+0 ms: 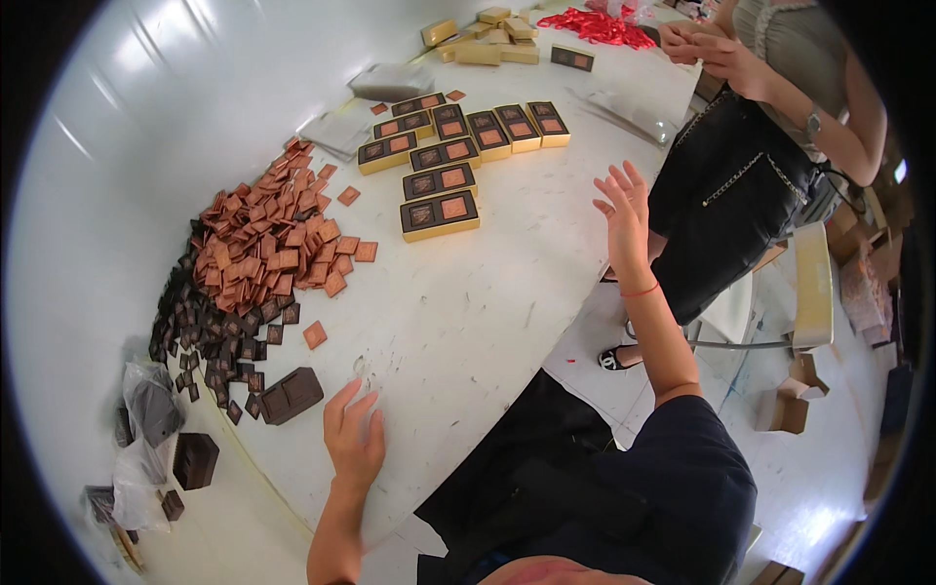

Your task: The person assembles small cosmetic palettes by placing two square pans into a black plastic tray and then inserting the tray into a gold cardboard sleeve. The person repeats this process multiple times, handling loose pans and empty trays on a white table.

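My left hand (353, 437) is low over the near part of the white table, its fingers apart and holding nothing. Just left of its fingertips lies a stack of dark brown trays (291, 396) with square recesses. My right hand (624, 210) is raised by the table's right edge, fingers spread and nothing in them. Farther off, left of that hand, gold-sided boxes (441, 232) with dark inserts stand in a curved group. Each visible insert carries a copper square and a dark square.
Copper-coloured squares (258, 249) lie heaped at the left, with dark squares (210, 336) beside them. Clear plastic sleeves (336, 135) lie behind the boxes. Gold cartons (487, 44) and red ribbons (600, 27) sit at the far end. A co-worker (741, 146) stands at the right.
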Demonstrator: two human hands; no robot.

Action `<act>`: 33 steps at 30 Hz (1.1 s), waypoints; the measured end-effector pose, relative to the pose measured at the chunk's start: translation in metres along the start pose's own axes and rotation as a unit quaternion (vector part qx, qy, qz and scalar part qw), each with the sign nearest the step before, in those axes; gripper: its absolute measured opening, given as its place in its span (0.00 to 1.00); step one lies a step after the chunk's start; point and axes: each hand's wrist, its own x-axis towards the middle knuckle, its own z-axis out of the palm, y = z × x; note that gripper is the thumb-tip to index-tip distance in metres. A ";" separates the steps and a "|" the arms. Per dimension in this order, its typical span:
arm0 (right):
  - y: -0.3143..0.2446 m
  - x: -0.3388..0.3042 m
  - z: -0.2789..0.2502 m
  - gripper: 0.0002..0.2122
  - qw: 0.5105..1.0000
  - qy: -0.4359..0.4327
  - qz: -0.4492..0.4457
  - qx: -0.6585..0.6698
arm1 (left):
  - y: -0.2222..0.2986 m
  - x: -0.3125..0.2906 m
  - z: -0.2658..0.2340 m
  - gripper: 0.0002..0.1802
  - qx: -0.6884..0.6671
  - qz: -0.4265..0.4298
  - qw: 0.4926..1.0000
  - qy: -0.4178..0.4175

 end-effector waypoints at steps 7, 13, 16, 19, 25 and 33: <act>0.006 -0.009 0.011 0.32 0.998 -0.046 0.027 -0.019 | 0.003 0.003 0.002 0.14 -0.037 -0.006 0.999 0.004; 0.003 -0.011 0.013 0.32 0.998 -0.056 0.020 -0.002 | 0.004 0.004 0.003 0.13 -0.054 -0.017 0.998 0.004; 0.006 -0.014 0.006 0.33 0.999 -0.043 0.017 0.001 | 0.003 0.003 0.004 0.13 -0.059 -0.021 0.998 0.002; 0.015 -0.011 -0.002 0.34 0.999 -0.011 -0.015 -0.049 | 0.002 0.003 0.006 0.13 -0.068 -0.024 0.997 0.003; 0.042 0.049 -0.013 0.37 0.955 -0.003 -0.133 -0.264 | 0.005 0.001 0.003 0.13 -0.066 -0.040 0.997 0.010; 0.094 0.240 -0.120 0.41 0.720 0.067 -0.085 -0.685 | 0.002 0.005 0.005 0.13 -0.043 -0.072 0.996 0.020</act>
